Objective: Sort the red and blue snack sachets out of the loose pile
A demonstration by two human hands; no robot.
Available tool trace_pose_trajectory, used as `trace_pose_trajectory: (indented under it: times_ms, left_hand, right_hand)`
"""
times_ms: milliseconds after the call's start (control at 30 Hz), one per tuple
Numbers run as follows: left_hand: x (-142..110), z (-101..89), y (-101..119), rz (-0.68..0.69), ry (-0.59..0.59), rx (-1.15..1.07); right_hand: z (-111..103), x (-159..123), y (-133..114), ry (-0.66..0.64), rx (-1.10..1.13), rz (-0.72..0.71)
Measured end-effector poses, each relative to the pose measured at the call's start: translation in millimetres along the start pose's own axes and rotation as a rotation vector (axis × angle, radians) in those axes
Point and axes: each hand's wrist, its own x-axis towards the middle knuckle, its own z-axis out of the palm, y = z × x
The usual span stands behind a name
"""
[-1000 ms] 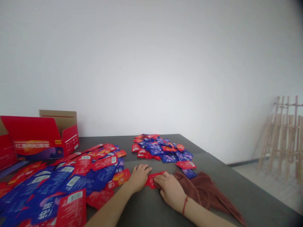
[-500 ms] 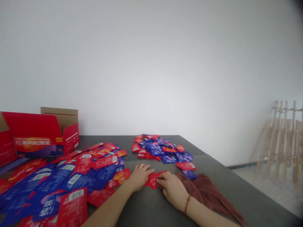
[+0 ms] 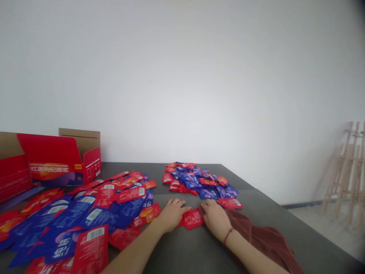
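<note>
A red sachet [image 3: 193, 218] with pale print lies flat on the dark table between my two hands. At its left end rests my left hand [image 3: 171, 215], fingers stretched forward and the thumb reaching over the sachet's edge. My right hand [image 3: 216, 220] lies at the other end, fingers extended and touching or just over the edge; what is beneath its palm is hidden. A brown cloth [image 3: 265, 243] is bunched beside and partly under my right wrist. Left of my left forearm spreads a large heap of red and blue sachets [image 3: 99, 217].
A smaller pile of red and blue sachets [image 3: 196, 180] sits at the far part of the table [image 3: 182, 251]. An open red cardboard box [image 3: 54, 160] stands at the back left. Wooden racks [image 3: 346, 175] lean by the wall at the right.
My right hand has gone from pinching the sachet's edge to lying with fingers extended, and more of the sachet shows. The view has shifted slightly left.
</note>
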Motion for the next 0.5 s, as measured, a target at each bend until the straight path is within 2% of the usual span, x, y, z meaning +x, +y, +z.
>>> trace_pose_trajectory:
  times_ms: [133,200,333,500]
  left_hand:
    - [0,4.3,-2,-0.004,0.021,0.001]
    - [1,5.4,-3,-0.001,0.021,-0.004]
    - [1,4.4,-3,-0.010,0.013,-0.016]
    - [2,4.4,-2,-0.019,0.018,-0.023]
  right_hand:
    - [5,-6,-15,0.027,0.065,-0.195]
    - [7,-9,-11,0.022,0.069,-0.176]
    - [7,-9,0,-0.009,0.014,-0.045]
    - [2,2,-18,-0.002,-0.010,-0.112]
